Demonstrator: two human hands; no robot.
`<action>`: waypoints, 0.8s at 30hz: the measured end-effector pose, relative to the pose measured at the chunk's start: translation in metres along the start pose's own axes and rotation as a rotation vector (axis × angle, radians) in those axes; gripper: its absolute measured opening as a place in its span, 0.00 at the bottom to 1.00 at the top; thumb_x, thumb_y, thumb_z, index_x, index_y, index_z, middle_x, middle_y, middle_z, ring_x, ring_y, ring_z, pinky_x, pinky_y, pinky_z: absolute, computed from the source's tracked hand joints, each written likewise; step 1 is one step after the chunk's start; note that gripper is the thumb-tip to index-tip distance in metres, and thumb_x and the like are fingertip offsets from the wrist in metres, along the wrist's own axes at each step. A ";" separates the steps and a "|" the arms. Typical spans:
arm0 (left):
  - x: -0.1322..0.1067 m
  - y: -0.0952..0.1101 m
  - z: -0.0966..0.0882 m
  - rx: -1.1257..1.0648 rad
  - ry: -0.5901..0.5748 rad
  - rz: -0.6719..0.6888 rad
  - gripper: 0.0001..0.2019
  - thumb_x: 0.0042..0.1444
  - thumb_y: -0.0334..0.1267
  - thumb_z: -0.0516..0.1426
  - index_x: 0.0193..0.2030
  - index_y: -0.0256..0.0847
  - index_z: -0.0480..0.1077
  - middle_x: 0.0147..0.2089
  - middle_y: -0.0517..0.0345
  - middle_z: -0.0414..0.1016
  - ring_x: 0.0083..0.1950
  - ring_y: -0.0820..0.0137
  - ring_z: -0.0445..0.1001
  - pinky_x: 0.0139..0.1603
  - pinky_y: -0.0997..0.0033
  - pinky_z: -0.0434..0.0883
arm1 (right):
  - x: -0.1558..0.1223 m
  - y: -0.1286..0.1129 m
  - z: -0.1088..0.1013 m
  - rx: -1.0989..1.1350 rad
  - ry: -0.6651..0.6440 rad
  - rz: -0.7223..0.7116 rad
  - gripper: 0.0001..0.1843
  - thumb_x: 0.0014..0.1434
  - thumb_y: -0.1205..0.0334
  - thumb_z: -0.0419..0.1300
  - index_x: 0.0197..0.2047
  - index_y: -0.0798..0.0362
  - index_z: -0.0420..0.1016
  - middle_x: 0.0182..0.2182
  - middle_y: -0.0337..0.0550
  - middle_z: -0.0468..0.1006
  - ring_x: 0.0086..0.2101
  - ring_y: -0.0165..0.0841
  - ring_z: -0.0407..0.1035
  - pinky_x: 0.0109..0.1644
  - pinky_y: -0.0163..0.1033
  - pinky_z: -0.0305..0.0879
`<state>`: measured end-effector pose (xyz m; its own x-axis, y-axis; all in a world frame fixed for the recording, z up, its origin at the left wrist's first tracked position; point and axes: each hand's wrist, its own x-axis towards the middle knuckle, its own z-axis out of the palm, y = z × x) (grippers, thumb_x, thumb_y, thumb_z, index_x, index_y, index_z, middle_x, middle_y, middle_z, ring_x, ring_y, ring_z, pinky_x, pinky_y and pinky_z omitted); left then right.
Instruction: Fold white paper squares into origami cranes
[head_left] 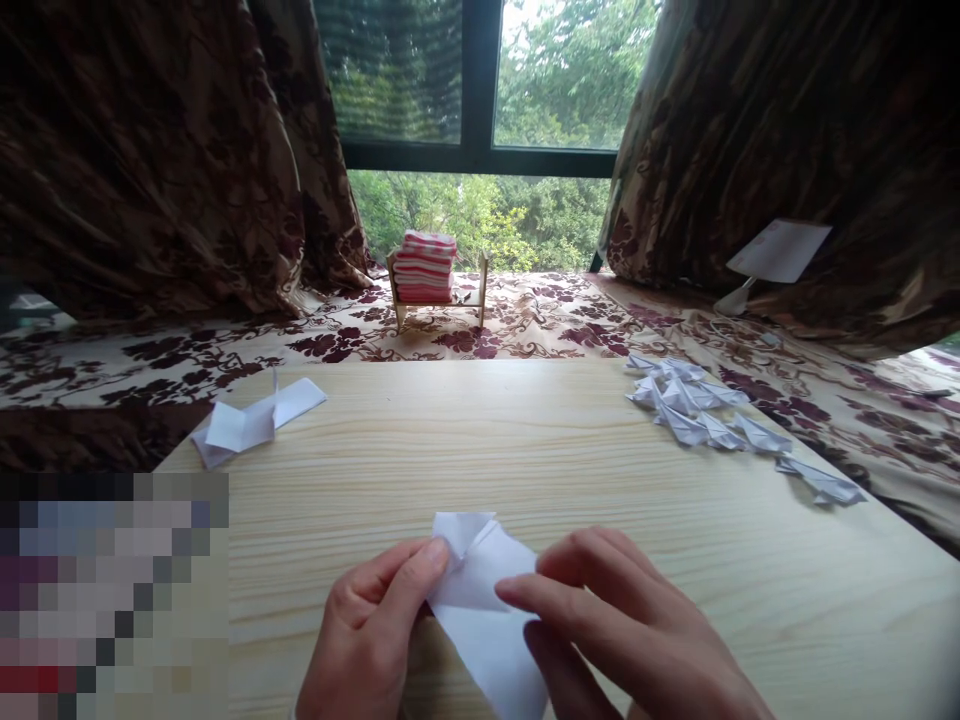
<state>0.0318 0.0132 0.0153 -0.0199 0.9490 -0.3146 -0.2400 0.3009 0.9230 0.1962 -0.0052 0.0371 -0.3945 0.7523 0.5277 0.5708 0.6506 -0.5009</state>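
Head view: my left hand (367, 630) pinches the white sheet (476, 580) at its far left corner, thumb on top, fingers curled behind. My right hand (637, 625) is at the sheet's right side, index fingertip over the paper, thumb tip apart from it and nearer me; whether these digits press or hold the edge, I cannot tell. Sheet position: between both hands, over the wooden table (420, 430); crease across it, near end out of frame. Beyond my grip, leftward: partly folded papers (244, 425). Beyond, rightward: cluster of folded white pieces (686, 400). Straight ahead, past the tabletop: small rack (484, 290) bearing striped cloths (425, 270).
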 end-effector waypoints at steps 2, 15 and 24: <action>0.000 0.000 0.000 0.048 0.018 0.035 0.10 0.43 0.41 0.59 0.17 0.39 0.68 0.18 0.63 0.61 0.23 0.75 0.58 0.24 0.78 0.61 | 0.001 0.005 0.010 -0.144 0.038 -0.021 0.15 0.51 0.72 0.55 0.42 0.50 0.69 0.27 0.43 0.68 0.27 0.33 0.63 0.29 0.39 0.61; 0.013 -0.006 -0.010 0.053 -0.072 -0.059 0.14 0.44 0.45 0.59 0.19 0.35 0.68 0.15 0.63 0.62 0.18 0.78 0.57 0.18 0.78 0.53 | 0.034 0.030 0.011 0.293 -0.013 0.359 0.10 0.56 0.59 0.54 0.34 0.55 0.73 0.27 0.44 0.74 0.29 0.32 0.67 0.33 0.36 0.63; 0.006 0.000 -0.005 0.231 -0.028 0.117 0.17 0.45 0.47 0.55 0.15 0.37 0.63 0.15 0.63 0.59 0.20 0.76 0.57 0.20 0.76 0.55 | 0.025 0.012 0.043 0.545 -0.144 0.640 0.12 0.41 0.62 0.62 0.32 0.54 0.72 0.22 0.36 0.70 0.24 0.28 0.63 0.27 0.32 0.59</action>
<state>0.0273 0.0180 0.0122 -0.0067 0.9798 -0.1997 -0.0097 0.1996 0.9798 0.1626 0.0263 0.0149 -0.2231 0.9738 -0.0438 0.3035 0.0267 -0.9524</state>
